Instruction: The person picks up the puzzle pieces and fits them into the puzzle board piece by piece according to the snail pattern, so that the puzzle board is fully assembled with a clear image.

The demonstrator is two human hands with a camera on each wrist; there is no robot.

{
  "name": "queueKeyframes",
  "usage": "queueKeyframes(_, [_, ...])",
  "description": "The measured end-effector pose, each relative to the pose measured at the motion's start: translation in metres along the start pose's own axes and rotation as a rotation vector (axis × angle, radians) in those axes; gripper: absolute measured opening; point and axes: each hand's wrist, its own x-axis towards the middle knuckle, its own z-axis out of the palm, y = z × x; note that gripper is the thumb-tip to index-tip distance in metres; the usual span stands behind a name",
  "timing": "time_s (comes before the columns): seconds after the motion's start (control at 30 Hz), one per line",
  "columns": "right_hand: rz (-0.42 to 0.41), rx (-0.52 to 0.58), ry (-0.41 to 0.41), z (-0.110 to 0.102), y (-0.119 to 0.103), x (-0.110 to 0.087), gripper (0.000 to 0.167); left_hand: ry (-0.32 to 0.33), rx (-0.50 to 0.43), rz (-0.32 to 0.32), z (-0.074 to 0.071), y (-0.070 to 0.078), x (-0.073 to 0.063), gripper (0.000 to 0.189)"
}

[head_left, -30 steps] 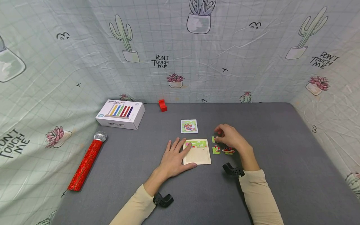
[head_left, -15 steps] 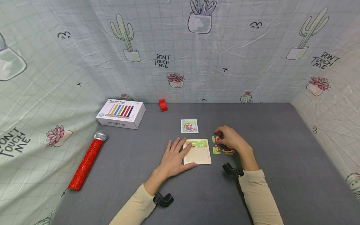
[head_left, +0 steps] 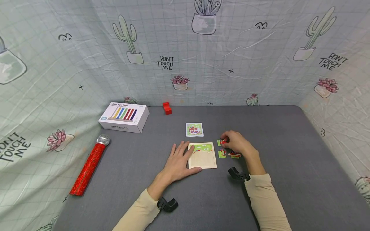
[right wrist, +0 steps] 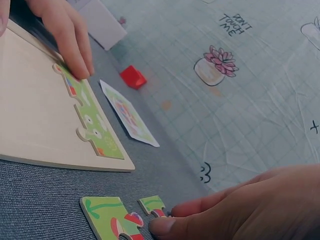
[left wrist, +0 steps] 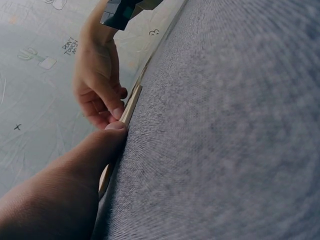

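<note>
Mid-frame, my left fingers (head_left: pixel 189 153) lay spread on the board (head_left: pixel 203 161), top filled, bottom bare; to its right, my right fingers (right wrist: pixel 200 206) pinched one loose piece (right wrist: pixel 150 203) of several

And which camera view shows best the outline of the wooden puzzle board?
The head view: it looks down on the wooden puzzle board, its left side partly covered by the left hand. The right wrist view is closer but cuts it off; the left wrist view shows just a thin edge.
</note>
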Motion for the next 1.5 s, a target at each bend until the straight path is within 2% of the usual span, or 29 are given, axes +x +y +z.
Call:
queueKeyframes(0.3, [0.011, 0.029, -0.001, 0.0006, 0.0004, -0.0002, 0.025, 0.036, -0.012, 0.01, 0.0004, 0.0002, -0.0019, 0.092])
queueKeyframes(1.2, [0.03, 0.05, -0.004, -0.0009, -0.0003, -0.0018, 0.023, -0.002, 0.006, -0.007, -0.0019, 0.001, -0.0014, 0.092])
queueKeyframes(1.5, [0.027, 0.007, 0.004, 0.0007, -0.0005, -0.0032, 0.026, 0.001, 0.002, -0.004, -0.0003, 0.0003, -0.0011, 0.091])
